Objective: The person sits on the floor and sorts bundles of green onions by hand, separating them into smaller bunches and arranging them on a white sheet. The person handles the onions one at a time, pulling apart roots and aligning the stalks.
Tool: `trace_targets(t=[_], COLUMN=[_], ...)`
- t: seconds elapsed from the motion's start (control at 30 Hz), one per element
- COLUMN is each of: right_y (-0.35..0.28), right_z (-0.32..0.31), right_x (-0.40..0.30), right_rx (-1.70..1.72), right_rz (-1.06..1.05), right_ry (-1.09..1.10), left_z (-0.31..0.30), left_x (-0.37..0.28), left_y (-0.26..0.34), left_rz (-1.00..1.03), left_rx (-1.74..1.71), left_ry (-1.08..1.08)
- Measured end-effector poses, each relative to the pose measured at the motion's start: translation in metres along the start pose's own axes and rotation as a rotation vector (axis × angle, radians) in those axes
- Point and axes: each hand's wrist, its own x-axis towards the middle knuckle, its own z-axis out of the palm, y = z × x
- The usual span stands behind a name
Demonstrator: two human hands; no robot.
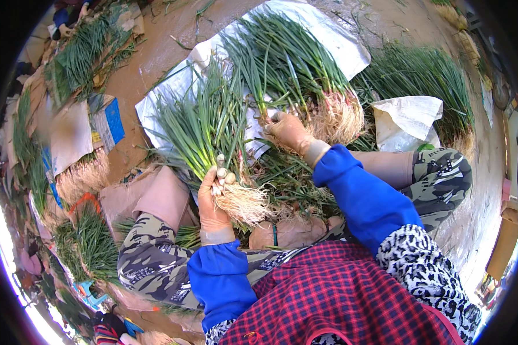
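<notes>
My left hand, in a thin glove, grips a bunch of green onions near the base. White bulb ends show at the fingertips, pale stringy roots hang to the right, and the green leaves point up and left. My right hand, also gloved, pinches the root end of a green onion at the left edge of a larger pile of green onions. That pile lies on a white woven plastic sheet, its reddish stems and matted roots towards me.
Loose leaf scraps lie between my legs. To the right are another green onion heap and a crumpled white sack. More bundled onions lie left on the wet floor. Another person's hand shows at upper left.
</notes>
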Motion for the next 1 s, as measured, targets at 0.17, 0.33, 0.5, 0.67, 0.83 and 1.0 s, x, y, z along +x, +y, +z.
trace_targets(t=[0.17, 0.33, 0.5, 0.67, 0.83, 1.0], right_y=[0.011, -0.027, -0.053, -0.069, -0.054, -0.014], right_z=[-0.009, -0.019, -0.006, 0.015, 0.024, 0.009], right_x=[-0.013, -0.034, -0.072, -0.104, -0.100, -0.061], right_rx=[0.538, -0.140, -0.060, -0.125, -0.420, -0.593], right_rz=[-0.224, -0.167, -0.303, -0.463, -0.592, -0.372], right_ry=[-0.145, 0.010, -0.075, -0.067, -0.171, -0.055], left_z=[0.013, 0.011, 0.015, -0.005, -0.007, 0.000], left_x=[-0.001, -0.003, 0.003, 0.006, 0.009, 0.002], left_y=[0.004, 0.004, -0.001, 0.001, -0.007, 0.009], left_rz=[0.007, 0.004, -0.003, -0.070, -0.021, 0.155], left_rx=[0.020, 0.078, 0.217, 0.104, 0.129, 0.159], left_ry=[-0.023, 0.065, 0.151, 0.072, 0.116, 0.132])
